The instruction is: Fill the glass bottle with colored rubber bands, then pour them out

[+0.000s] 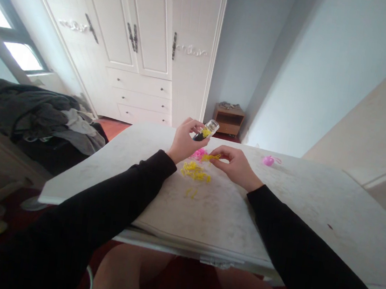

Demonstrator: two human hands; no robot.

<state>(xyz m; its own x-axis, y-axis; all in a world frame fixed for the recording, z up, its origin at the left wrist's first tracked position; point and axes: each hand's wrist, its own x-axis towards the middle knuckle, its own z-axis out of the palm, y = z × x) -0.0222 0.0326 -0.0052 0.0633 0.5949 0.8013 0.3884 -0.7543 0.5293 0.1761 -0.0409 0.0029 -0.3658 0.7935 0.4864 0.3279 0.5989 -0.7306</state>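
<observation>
My left hand (187,140) is closed around a small clear jar (212,127), tilted with its mouth toward the upper right. Yellow strands and something dark show inside the jar. Between the thumb and fingertips of my right hand (234,166) is a bunch of yellow strands (211,157), just below the jar. They look like small rubber bands, though I cannot make out the kind for certain. Under my hands a loose yellow pile (196,171) lies on the white table (219,218), with a pink pile (199,153) behind it, partly hidden. A few yellow pieces (191,193) lie nearer to me.
A round pink object with a loop (268,160) sits on the table to the right. Dark clothes (34,115) are heaped at the left. Beyond the table stand a white wardrobe (143,92) and a small brown cabinet (228,128).
</observation>
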